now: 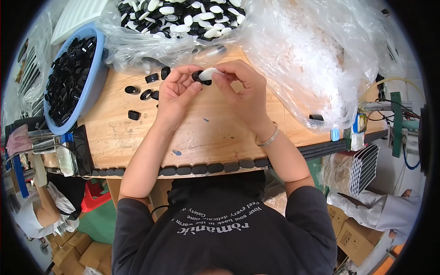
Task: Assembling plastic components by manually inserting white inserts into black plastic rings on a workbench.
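Over the wooden table, my left hand pinches a small black round cap between thumb and fingers. My right hand grips a smooth white oval piece with thumb and forefinger. The white piece touches the black cap; whether it sits inside the cap or only against it, I cannot tell. Left of my left hand lie several loose black caps, among them a ring-shaped one, an upright one and one nearer me.
A blue basin full of black caps stands at the left. Behind my hands, a clear plastic bag holds black-and-white pieces. Another bag with white pieces spreads to the right, a black cap by its near edge. Dark padding lines the table's front edge.
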The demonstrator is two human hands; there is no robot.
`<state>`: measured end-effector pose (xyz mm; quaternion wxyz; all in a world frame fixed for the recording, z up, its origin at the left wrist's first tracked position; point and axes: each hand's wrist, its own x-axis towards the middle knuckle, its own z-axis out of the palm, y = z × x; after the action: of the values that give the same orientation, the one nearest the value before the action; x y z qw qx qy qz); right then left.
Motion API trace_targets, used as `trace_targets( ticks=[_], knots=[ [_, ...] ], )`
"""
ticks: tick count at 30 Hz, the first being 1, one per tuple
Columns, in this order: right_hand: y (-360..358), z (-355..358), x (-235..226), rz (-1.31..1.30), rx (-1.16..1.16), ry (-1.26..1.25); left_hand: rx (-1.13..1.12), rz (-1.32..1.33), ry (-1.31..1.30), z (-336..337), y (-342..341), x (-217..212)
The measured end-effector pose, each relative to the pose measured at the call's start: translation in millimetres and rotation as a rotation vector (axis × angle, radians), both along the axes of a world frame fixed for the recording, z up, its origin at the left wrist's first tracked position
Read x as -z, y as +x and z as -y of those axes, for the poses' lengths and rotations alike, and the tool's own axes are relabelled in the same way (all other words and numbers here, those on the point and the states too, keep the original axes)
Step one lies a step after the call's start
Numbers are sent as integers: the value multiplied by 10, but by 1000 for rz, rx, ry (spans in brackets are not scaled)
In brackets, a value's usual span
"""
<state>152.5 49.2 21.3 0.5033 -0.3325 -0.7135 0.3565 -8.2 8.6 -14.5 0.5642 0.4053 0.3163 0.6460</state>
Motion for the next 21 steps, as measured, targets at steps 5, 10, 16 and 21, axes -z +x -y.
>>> trace_targets(
  ticks=[5,10,16,21],
  knots=[
    [-45,33,24,21,-8,83,6,23,-18,-5,11,22],
    [-12,17,73,90,-44,51,-163,-129,-21,-5,55,-27],
    [-16,-9,188,-96,-226,-392,-311,-503,100,28,56,-27],
    [31,-62,199,-238,-386,-707,-350,-605,159,50,56,-94]
  ],
)
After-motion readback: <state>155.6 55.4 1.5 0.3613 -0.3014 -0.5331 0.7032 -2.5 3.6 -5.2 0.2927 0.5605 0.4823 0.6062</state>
